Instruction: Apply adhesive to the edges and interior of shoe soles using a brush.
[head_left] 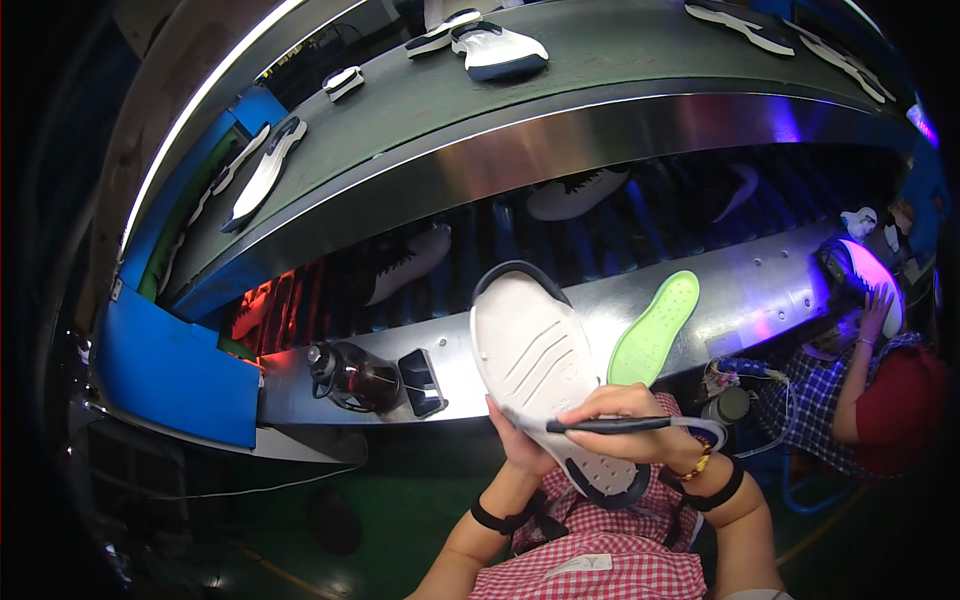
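My left hand (521, 443) holds a white shoe sole (530, 350) by its left edge. The sole is tilted up before me, its grooved inner face showing, with dark navy rims at toe and heel and small holes in the heel. Across its middle lies a slim black pen-shaped tool (615, 426), gripped in my right hand (628, 404). A pale tube curves from the tool's rear end beside my wrist. The tool's tip is over the sole; whether it touches cannot be told. Just beyond my right hand, a green insole (655, 325) rests on the metal ledge.
A dark bottle (352, 376) and a small black holder (421, 383) stand on the metal ledge (740, 300) at left. Behind it, shoes sit on a dark roller line. Soles lie on the raised green belt (400, 110). At right, a co-worker's hand (876, 312) touches a shoe.
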